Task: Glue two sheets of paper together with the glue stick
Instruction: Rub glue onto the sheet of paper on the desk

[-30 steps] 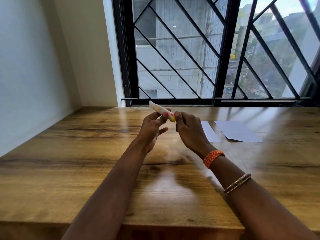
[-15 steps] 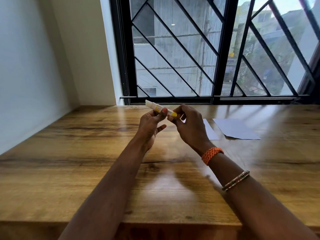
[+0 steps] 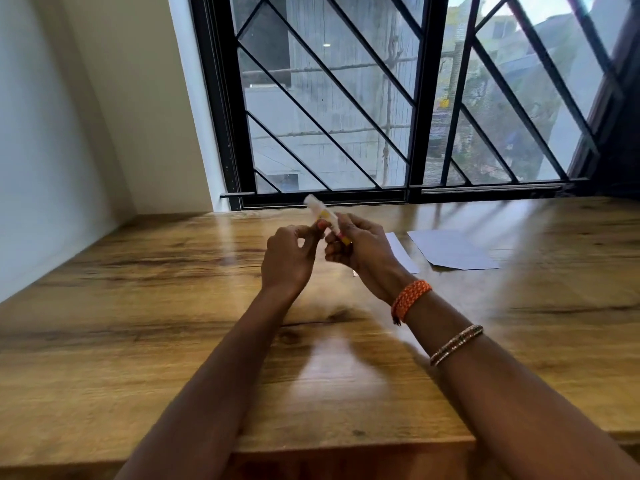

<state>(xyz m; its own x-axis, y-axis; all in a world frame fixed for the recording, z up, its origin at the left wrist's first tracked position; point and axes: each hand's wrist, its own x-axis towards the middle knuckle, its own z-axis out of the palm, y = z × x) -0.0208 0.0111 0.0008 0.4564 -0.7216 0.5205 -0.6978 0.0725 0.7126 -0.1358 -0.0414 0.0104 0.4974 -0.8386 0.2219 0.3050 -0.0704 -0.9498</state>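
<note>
From the head view, both hands are raised above the desk, and the glue stick is held between them, tilted with its pale end toward the window. The left hand pinches the middle of it with curled fingers. The right hand curls around the yellow lower end. The picture is blurred here, so I think she is working the cap or the base, but I cannot be sure. The two paper sheets lie flat to the right, near the hands. To do this step well, one hand should hold the tube steady while the other turns gently.
</note>
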